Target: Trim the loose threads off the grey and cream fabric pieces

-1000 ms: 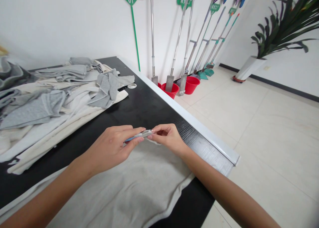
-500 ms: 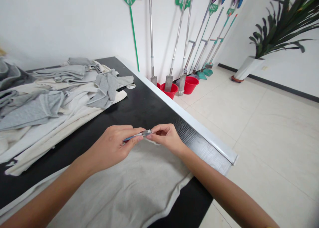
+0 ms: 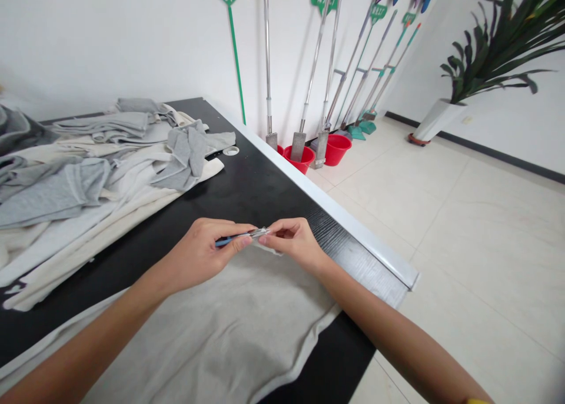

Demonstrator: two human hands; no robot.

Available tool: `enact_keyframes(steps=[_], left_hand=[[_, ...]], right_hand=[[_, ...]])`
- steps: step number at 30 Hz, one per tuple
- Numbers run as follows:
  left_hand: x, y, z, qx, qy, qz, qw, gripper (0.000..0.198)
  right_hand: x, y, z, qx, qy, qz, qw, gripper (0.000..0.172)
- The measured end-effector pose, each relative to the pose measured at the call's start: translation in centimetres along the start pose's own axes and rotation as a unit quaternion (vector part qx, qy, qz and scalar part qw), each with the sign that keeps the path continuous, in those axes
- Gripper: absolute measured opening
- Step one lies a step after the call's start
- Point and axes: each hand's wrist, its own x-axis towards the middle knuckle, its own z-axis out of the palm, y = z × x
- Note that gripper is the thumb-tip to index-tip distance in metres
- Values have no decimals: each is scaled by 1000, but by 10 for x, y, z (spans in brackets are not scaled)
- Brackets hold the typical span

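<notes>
My left hand (image 3: pixel 206 252) is closed around small blue-handled thread snips (image 3: pixel 226 240), their metal blades pointing right toward my other hand. Fingertips of my right hand (image 3: pixel 295 240) pinch the top edge of a light grey cloth (image 3: pixel 247 315) right at the blade tips. A little white thread or scrap shows by the blades, too small to make out well. The cloth spreads flat over the black table (image 3: pixel 247 186) beneath both forearms, its hem curled along the right side.
A heap of grey and cream fabric pieces (image 3: pixel 88 180) covers the left of the table, beside a white ring (image 3: pixel 231 151). Beyond the table's pale edge (image 3: pixel 353 221) stand red buckets (image 3: pixel 338 149), mops, dustpans and a potted plant (image 3: pixel 436 121).
My left hand and the snips have shifted slightly, and more of the metal blades shows. My right hand keeps nearly the same place. The cloth lies as before.
</notes>
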Motion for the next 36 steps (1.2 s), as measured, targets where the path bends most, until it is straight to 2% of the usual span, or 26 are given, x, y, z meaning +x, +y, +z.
enact_keyframes(steps=[10, 23, 36], left_hand=[[1, -1, 2, -21, -1, -32, 999, 28], [1, -2, 0, 29, 2, -3, 1000, 30], [3, -4, 0, 19, 2, 11, 1000, 26]], right_hand=[[-1, -1, 2, 2, 5, 7, 1000, 29], [0, -5, 5, 13, 13, 9, 1000, 29], [-1, -5, 5, 3, 12, 23, 1000, 30]])
